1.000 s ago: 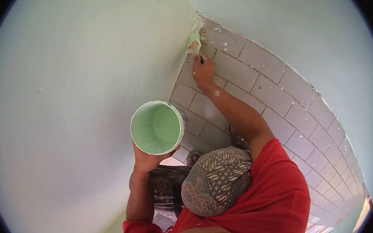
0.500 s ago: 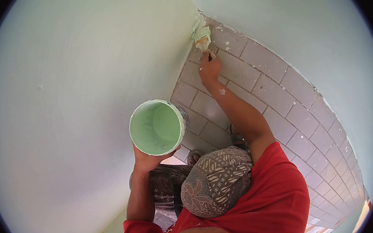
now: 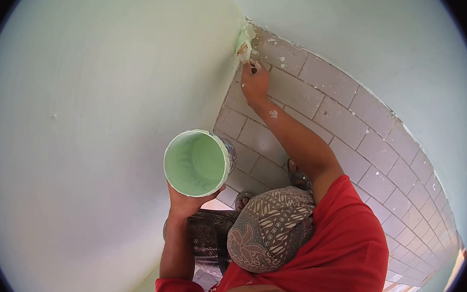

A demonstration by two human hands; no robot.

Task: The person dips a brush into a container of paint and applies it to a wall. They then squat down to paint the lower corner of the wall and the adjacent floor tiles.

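My left hand is wrapped round the lower side of a paint bucket, whose open mouth faces me. Pale green paint coats the inside. Farther off, my right hand is closed on the handle of a paintbrush. The brush lies against the corner where the left wall meets the tiles, and its bristles are partly hard to make out. Wet green paint is smeared in that corner, just beyond the brush. White paint specks mark my right wrist.
A smooth pale green wall rises close on the left. Grey rectangular tiles, spotted with paint, run along the right below another pale wall. My patterned-cloth knee and sandalled foot are below.
My right hand and the paintbrush have shifted left, closer to the left wall, and the brush has turned more edge-on. The bucket in my left hand sits marginally lower in view.
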